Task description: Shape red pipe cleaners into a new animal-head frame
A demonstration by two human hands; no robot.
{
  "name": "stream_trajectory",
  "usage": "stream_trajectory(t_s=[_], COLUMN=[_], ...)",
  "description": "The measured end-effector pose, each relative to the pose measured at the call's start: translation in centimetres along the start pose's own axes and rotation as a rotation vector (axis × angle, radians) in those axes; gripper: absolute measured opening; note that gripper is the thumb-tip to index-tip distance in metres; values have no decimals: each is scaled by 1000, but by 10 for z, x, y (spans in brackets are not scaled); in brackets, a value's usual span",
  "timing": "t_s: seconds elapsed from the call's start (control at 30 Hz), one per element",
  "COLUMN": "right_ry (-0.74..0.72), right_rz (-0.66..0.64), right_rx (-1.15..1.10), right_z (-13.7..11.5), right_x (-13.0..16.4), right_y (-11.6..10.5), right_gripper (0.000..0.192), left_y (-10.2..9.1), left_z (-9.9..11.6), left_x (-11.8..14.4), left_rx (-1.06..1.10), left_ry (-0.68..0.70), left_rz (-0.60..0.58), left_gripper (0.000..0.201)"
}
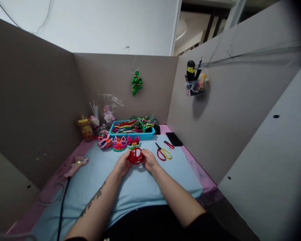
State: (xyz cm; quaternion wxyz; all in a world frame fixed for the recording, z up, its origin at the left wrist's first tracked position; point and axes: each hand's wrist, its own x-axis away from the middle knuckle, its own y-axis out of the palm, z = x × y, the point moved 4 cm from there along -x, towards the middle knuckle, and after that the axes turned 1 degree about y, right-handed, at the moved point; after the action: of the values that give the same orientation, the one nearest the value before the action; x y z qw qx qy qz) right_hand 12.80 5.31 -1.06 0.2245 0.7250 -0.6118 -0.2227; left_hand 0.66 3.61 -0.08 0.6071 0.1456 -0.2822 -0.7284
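Note:
Between my two hands is a red openwork piece (136, 156), rounded and cage-like, seemingly of bent pipe cleaners. My left hand (123, 162) grips its left side, and my right hand (149, 160) pinches its right edge. Just beyond it stand three colourful fuzzy unicorn-like heads: a purple and red one (105, 141), a pink one (119, 144) and a red and blue one (133, 142). To the right of my right hand lie scissors (164, 152) with one red and one yellow handle. A red-handled small tool (169, 144) rests behind them.
A blue basket (132, 135) of coloured pipe cleaners stands at the back. A black phone (174, 139) lies at right; a pink glue gun (77, 166) with its cord lies at left. A drink cup (85, 130) is in the left corner. Partition walls enclose three sides.

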Motion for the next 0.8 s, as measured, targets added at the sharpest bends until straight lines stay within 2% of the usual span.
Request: stream_trajectory(t_s=[0.1, 0.2, 0.43, 0.57, 0.7, 0.8], right_ry=[31, 61, 34, 64, 83, 87], right_rz=[20, 22, 16, 83, 148, 108], right_rx=[-98, -131, 30, 41, -29, 8], right_z=[1, 3, 7, 7, 6, 8], right_x=[-2, -2, -5, -6, -7, -7], right_y=[-2, -3, -10, -13, -14, -13], right_gripper=[27, 27, 25, 29, 32, 31], left_y=[-6, -9, -8, -8, -10, -10], left_z=[2, 3, 5, 5, 5, 6], left_x=[-3, -6, -4, -3, -5, -5], left_rx=[28, 32, 66, 88, 102, 70], left_ry=[51, 75, 63, 18, 44, 81], left_rz=[61, 70, 135, 157, 126, 66], left_gripper=[16, 13, 12, 19, 13, 9])
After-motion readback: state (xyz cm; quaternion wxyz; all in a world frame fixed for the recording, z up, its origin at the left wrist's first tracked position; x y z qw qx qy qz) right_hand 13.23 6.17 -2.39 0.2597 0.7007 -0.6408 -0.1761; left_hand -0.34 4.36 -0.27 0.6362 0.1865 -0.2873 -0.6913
